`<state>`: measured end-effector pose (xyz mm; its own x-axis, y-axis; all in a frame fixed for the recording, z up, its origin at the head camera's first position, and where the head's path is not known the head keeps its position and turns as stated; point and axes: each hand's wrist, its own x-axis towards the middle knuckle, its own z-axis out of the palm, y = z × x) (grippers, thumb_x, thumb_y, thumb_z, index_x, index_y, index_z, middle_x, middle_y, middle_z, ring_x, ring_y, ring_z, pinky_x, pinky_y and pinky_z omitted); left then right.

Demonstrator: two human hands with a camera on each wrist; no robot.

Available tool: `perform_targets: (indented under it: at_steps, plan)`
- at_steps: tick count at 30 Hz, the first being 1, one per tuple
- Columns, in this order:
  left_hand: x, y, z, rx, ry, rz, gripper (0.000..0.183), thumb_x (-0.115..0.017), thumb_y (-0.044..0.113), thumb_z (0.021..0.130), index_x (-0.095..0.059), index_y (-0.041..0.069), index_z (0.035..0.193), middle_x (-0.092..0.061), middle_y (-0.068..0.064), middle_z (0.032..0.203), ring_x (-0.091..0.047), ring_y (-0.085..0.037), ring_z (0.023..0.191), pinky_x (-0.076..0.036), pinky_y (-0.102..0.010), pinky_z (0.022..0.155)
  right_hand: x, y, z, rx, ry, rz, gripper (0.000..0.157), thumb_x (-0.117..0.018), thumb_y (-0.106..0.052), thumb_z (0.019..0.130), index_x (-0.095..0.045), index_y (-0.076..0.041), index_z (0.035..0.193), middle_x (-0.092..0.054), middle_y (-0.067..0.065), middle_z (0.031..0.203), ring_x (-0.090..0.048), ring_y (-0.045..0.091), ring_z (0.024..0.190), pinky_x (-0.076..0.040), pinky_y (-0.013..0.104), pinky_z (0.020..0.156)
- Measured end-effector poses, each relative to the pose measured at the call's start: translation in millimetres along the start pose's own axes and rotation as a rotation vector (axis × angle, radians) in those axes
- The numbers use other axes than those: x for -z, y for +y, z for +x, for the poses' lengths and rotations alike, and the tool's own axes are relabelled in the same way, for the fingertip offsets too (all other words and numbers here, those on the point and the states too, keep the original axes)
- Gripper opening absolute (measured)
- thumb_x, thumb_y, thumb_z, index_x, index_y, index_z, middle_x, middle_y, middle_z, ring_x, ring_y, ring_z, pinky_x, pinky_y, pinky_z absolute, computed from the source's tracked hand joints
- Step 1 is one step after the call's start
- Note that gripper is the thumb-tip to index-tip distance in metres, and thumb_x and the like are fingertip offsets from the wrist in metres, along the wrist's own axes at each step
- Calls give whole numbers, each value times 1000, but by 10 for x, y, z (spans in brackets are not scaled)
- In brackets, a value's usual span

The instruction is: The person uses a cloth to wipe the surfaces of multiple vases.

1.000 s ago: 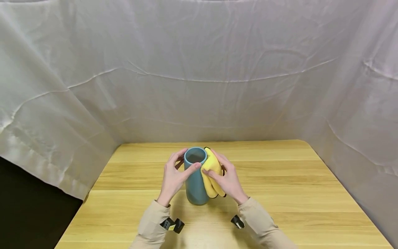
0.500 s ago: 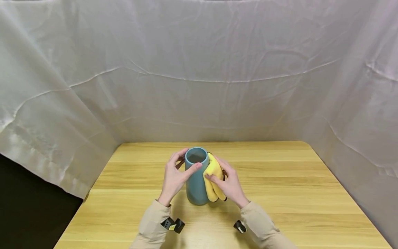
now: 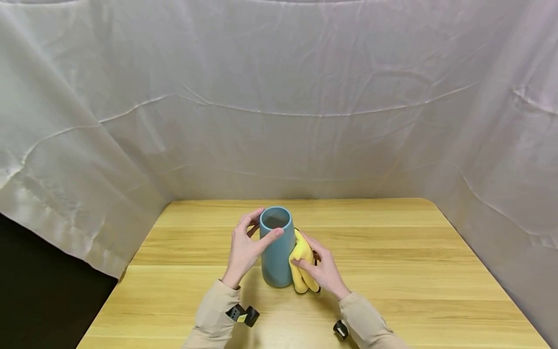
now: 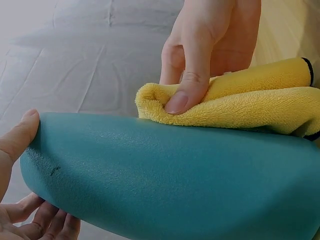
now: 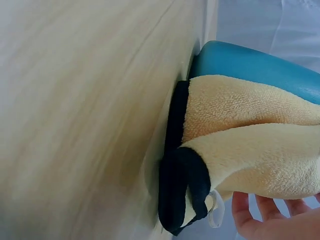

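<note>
There is one teal vase [image 3: 278, 257], one yellow terry cloth [image 3: 302, 251] with one translucent loop [image 5: 220, 212] at its hem, and one wood-grain table [image 3: 401, 271]. One left hand [image 3: 245, 246] and one right hand [image 3: 325, 270] show, two altogether, with two beige sleeves [image 3: 215, 310] and two black wrist devices [image 3: 251, 316].

Leftward, the upright blue vase [image 3: 277, 259] blocks my right fingers [image 3: 315, 247], the yellow cloth [image 3: 301, 252] between them; my left fingers [image 3: 249, 218] bar the vase's other side. To my right, I have room across the surface [image 3: 414, 276] up to the grey curtain [image 3: 510, 194].
</note>
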<state>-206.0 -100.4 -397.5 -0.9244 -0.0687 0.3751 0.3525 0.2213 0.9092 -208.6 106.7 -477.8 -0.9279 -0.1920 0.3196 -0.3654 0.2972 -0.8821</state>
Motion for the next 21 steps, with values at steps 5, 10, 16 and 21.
perform_targets:
  at_steps: [5, 10, 16, 21]
  plan:
    - [-4, -1, 4, 16, -3, -1, 61, -88, 20, 78, -63, 12, 133, -64, -9, 121, -60, -26, 113, -49, -53, 107, -5, 7, -7, -13, 10, 0, 67, -79, -19, 85, -53, -18, 147, -59, 8, 145, -61, 17, 113, -50, 28, 86]
    - [-7, -8, 8, 16, -6, -1, 62, -88, 20, 78, -63, 12, 133, -64, -9, 122, -60, -26, 113, -49, -53, 107, -4, -5, -6, -26, 16, 0, 67, -79, -20, 86, -53, -21, 147, -59, 7, 144, -60, 16, 111, -50, 26, 87]
    - [0, -13, 9, 10, 0, 3, 61, -88, 19, 78, -63, 12, 133, -65, -9, 121, -61, -25, 112, -51, -49, 106, 8, -104, 26, -26, 31, 0, 66, -79, -21, 87, -53, -20, 147, -62, 8, 139, -59, 15, 106, -50, 25, 85]
    - [1, -5, 8, 8, 3, 7, 61, -88, 19, 77, -64, 11, 132, -65, -8, 119, -61, -23, 111, -52, -48, 105, 17, -289, 95, 5, 62, 8, 66, -79, -19, 87, -53, -20, 147, -64, 9, 133, -58, 13, 99, -50, 24, 79]
